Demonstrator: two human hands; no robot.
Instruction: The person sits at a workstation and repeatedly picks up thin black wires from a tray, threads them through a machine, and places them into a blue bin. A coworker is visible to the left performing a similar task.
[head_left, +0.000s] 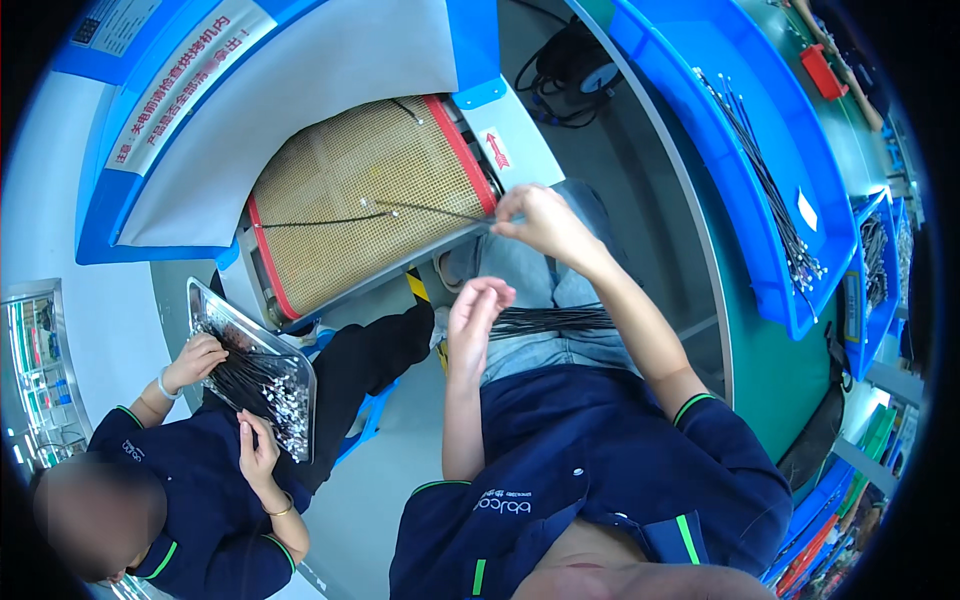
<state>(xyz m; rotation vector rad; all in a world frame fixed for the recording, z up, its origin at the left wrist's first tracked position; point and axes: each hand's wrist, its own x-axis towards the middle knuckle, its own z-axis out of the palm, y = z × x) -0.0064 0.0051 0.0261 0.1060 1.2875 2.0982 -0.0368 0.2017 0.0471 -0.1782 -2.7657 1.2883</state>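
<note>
While the right hand (pixel 550 228) pinches one end of a thin black cable (pixel 435 209) at its fingertips, the cable's long axis runs crosswise over the tan mesh belt (pixel 330 165), the far end pointing left and slightly away from the person. That end is near the tip of a second black cable (pixel 320 222), which stretches on leftward to the belt's red edge (pixel 266 255). Apart from the right, the left hand (pixel 472 318) is half curled beside a cable bundle (pixel 560 320) on the lap; whether its fingers grip anything cannot be told.
</note>
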